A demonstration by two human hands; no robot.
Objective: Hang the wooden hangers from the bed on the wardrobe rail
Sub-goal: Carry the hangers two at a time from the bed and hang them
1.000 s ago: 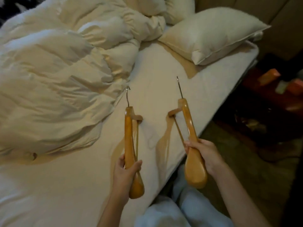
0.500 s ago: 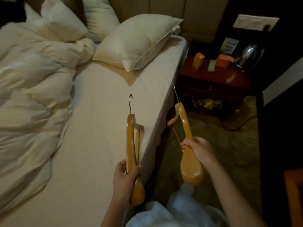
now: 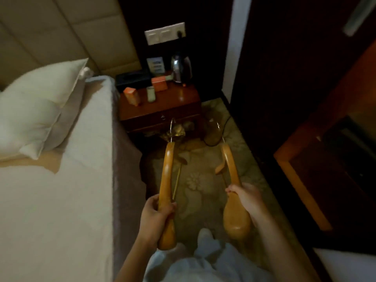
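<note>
Your left hand (image 3: 154, 216) is wrapped tight round one shoulder arm of the left hanger (image 3: 166, 176), with the broad rounded end sticking out below your fist towards you. Your right hand (image 3: 246, 198) is clamped the same way on the right hanger (image 3: 231, 165), just above its wide end. Both wooden hangers are off the bed (image 3: 61, 200), which lies out beyond your left hand, and they hang over the patterned carpet (image 3: 195, 192) between and ahead of your hands, apart from each other and touching nothing. Gripping each by one end leaves the left hook (image 3: 172, 129) and the right hook (image 3: 220, 131) free and pointing away from you, which should make them easy to offer up to a rail, and one per hand keeps the two from tangling. The picking-up looks done, so you seem to be in the carrying step. No rail is in view. The dark panels (image 3: 284, 78) out past your right hand may be the wardrobe, though that cannot be told from here. The nightstand (image 3: 162, 106) stands ahead of the hooks, so mind them as you turn.
</note>
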